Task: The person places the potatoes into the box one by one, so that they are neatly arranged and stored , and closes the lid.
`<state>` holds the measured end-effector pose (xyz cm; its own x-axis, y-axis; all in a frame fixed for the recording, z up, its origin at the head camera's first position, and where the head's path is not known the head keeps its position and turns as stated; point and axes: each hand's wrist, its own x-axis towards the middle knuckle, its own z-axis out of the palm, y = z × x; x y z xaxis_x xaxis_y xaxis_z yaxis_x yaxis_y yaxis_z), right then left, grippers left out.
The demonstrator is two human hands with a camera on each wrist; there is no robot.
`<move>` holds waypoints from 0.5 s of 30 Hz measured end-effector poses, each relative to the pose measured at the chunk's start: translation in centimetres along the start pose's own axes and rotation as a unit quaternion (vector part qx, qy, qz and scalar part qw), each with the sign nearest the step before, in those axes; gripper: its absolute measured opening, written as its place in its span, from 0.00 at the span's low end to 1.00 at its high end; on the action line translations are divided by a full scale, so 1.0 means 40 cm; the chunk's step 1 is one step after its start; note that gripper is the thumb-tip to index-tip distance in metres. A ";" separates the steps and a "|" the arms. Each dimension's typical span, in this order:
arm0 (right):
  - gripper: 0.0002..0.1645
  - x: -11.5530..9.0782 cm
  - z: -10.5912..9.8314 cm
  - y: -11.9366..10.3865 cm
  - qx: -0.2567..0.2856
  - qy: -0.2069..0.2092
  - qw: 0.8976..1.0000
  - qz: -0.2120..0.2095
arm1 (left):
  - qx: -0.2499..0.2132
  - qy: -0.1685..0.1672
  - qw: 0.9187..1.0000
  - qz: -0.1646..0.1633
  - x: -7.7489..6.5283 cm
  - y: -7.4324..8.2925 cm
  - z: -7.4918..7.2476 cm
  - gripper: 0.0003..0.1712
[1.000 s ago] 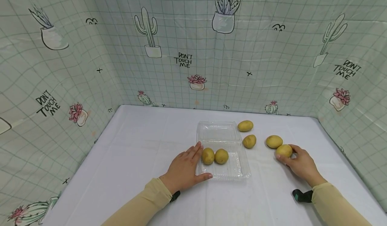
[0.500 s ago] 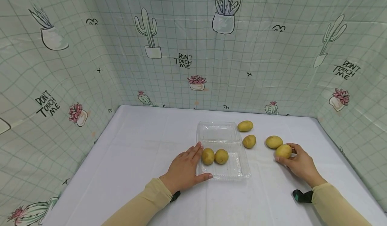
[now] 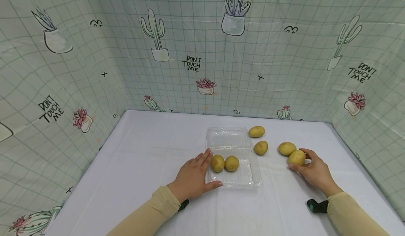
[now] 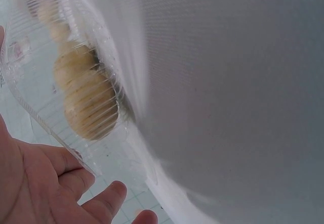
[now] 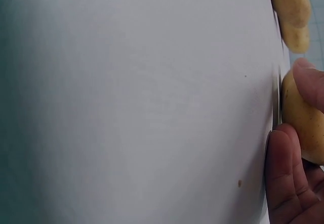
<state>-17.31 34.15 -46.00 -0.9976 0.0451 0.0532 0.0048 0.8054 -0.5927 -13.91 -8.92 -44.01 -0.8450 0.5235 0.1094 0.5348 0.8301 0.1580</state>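
My left hand (image 3: 193, 178) rests against the left side of an opened clear plastic clamshell box (image 3: 245, 178), fingers straight along its edge and thumb at the front rim. Inside the box, towards its left, sit two potatoes, a left one (image 3: 217, 163) and a right one (image 3: 232, 163). The left wrist view shows the nearer potato (image 4: 91, 107) through the ribbed wall. Over on the right, my right hand (image 3: 316, 171) holds a potato (image 3: 296, 158) between thumb and fingers, low at the table. Another potato (image 3: 287, 148) lies just behind it.
Two more potatoes lie by the box's right side, one (image 3: 261, 148) near its hinge and one (image 3: 256, 131) beside the lid (image 3: 227, 137). The white table (image 3: 152, 148) is enclosed by a printed grid cloth (image 3: 202, 35) at the back and sides.
Almost nothing differs. The right hand keeps its hold on the potato, which has shifted only very slightly; the left hand stays at the box.
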 end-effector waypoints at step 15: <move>0.55 -0.009 -0.009 0.003 -0.005 -0.003 1.000 -0.006 | -0.005 -0.005 1.000 -0.003 -0.002 0.001 -0.003 0.57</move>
<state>-16.92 34.44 -45.78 -0.9980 0.0317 0.0551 -0.0065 0.8112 -0.5848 -13.82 -8.93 -43.88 -0.8479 0.5210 0.0981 0.5301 0.8310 0.1688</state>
